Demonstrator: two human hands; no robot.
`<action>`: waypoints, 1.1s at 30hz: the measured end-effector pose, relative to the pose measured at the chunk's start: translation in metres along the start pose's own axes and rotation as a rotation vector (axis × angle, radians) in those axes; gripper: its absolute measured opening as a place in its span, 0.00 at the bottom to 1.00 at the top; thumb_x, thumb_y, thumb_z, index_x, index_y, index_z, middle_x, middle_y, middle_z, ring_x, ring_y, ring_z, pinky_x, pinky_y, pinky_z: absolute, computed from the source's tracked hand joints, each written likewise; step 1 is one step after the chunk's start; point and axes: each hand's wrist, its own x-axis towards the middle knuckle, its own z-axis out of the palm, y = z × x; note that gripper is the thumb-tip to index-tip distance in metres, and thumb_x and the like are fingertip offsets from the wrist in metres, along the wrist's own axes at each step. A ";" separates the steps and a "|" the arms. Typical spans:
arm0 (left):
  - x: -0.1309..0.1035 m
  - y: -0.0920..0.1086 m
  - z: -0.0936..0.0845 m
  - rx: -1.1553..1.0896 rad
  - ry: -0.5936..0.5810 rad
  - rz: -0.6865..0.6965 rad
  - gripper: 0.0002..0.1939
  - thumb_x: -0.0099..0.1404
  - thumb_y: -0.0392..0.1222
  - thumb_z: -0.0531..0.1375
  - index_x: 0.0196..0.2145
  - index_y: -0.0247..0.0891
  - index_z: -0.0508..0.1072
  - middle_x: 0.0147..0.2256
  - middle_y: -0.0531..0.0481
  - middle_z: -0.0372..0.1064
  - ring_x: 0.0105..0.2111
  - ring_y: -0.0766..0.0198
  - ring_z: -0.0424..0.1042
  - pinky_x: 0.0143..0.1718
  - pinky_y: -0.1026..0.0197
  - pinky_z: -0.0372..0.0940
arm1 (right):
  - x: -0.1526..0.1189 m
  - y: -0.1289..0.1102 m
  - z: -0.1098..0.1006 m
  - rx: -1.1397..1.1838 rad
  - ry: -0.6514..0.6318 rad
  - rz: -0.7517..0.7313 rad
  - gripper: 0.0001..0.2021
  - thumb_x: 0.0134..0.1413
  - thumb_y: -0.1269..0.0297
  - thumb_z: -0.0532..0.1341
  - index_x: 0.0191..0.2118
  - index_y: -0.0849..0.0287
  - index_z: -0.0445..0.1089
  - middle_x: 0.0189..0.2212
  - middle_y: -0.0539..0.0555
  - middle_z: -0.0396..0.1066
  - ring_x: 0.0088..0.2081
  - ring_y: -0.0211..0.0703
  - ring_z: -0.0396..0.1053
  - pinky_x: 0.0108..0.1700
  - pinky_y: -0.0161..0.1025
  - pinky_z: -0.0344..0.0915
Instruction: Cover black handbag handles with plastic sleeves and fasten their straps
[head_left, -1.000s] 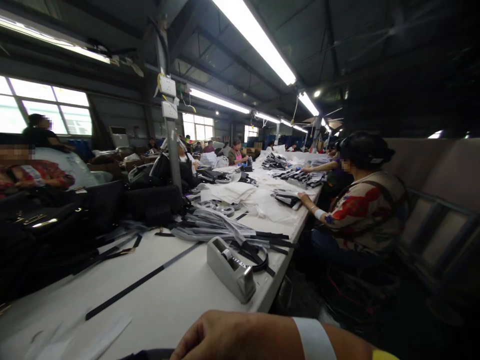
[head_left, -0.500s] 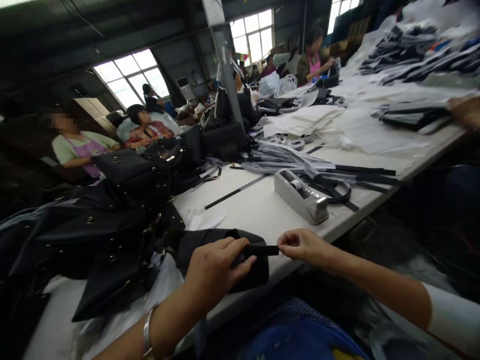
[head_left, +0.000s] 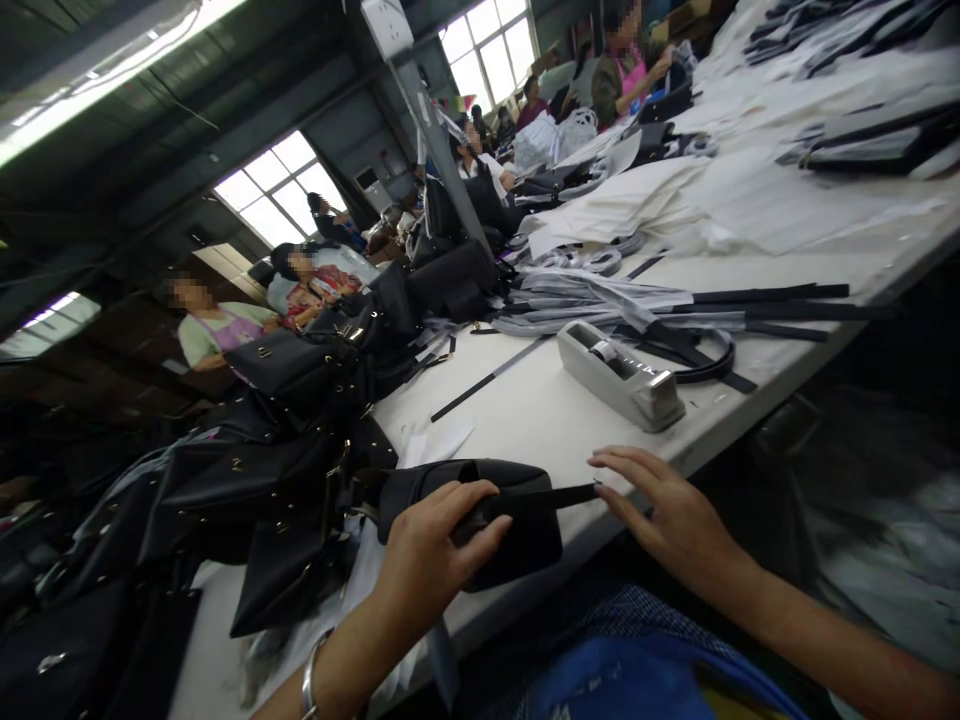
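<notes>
A black strap (head_left: 551,497) stretches to the right over a black bag (head_left: 517,545) at the table's front edge. My left hand (head_left: 442,535), with a silver bangle at its wrist, closes thumb and fingers around the strap. At the strap's free right end, my right hand (head_left: 667,510) has its fingers spread. Its thumb tip is at the strap's end; whether it touches it is hard to tell. The palm side of my left hand hides part of the strap.
A grey tape dispenser (head_left: 619,378) stands beyond my right hand. Behind it lie several wrapped straps (head_left: 585,300). Black handbags (head_left: 247,470) pile up at left. White sheets (head_left: 622,205) lie farther back. A metal post (head_left: 450,165) rises from the table; co-workers sit and stand beyond.
My right hand's fingers have gone from pinched at the strap's end to spread apart. The strap shows longer to the right of my left hand. The view has shifted.
</notes>
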 end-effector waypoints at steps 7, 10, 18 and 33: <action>0.003 0.017 -0.008 0.027 -0.064 -0.149 0.14 0.67 0.45 0.60 0.49 0.44 0.69 0.47 0.48 0.74 0.47 0.54 0.74 0.48 0.54 0.66 | 0.026 -0.044 0.032 0.498 -0.240 0.021 0.06 0.61 0.63 0.61 0.40 0.56 0.75 0.37 0.52 0.75 0.41 0.44 0.72 0.45 0.39 0.67; 0.008 0.019 -0.014 -0.058 -0.053 -0.275 0.18 0.63 0.48 0.63 0.49 0.43 0.67 0.44 0.48 0.76 0.45 0.53 0.75 0.48 0.54 0.66 | 0.031 -0.046 0.036 0.634 -0.292 0.139 0.06 0.57 0.61 0.64 0.35 0.57 0.76 0.32 0.50 0.75 0.37 0.43 0.71 0.42 0.39 0.66; 0.022 0.017 -0.024 -0.492 -0.253 -0.606 0.19 0.61 0.49 0.64 0.44 0.33 0.71 0.39 0.42 0.76 0.40 0.54 0.76 0.39 0.59 0.66 | 0.029 -0.057 0.051 0.888 -0.385 0.320 0.11 0.56 0.56 0.64 0.35 0.59 0.78 0.28 0.50 0.74 0.31 0.40 0.68 0.33 0.35 0.62; 0.030 0.035 -0.046 -0.262 -0.456 -0.532 0.13 0.60 0.46 0.65 0.37 0.32 0.77 0.33 0.50 0.73 0.33 0.61 0.71 0.32 0.64 0.62 | 0.019 -0.071 0.053 1.051 -0.379 0.396 0.10 0.54 0.58 0.66 0.32 0.60 0.76 0.25 0.49 0.70 0.27 0.36 0.64 0.29 0.34 0.58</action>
